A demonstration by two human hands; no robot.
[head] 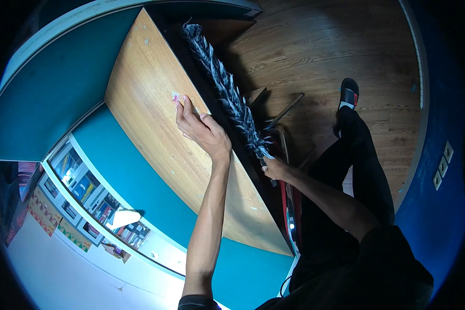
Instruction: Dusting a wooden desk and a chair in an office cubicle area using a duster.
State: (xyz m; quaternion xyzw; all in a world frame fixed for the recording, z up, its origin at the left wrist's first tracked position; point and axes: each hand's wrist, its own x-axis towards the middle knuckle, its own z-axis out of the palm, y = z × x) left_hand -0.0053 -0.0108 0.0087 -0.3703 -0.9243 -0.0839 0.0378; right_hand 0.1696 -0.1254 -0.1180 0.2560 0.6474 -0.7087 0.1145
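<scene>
My right hand (277, 169) is closed around the dark handle of a feather duster (224, 83). The duster's grey-and-black plumes stretch away along the dark edge of a wooden desktop (159, 116). Over that desktop is my left hand (203, 133), its fingers bent and holding nothing visible. Its fingertips are at a small pale patch with a pink mark (175, 96) on the wood; whether they press on it, I cannot tell.
Teal partition panels (50, 73) border the desk. A chair with a red part and metal frame (288, 201) stands against its near side. Wood-look flooring (317, 46) lies beyond, beside a blue wall (441, 217) with several sockets (443, 166). Shelves of books (104, 205) show past the partition.
</scene>
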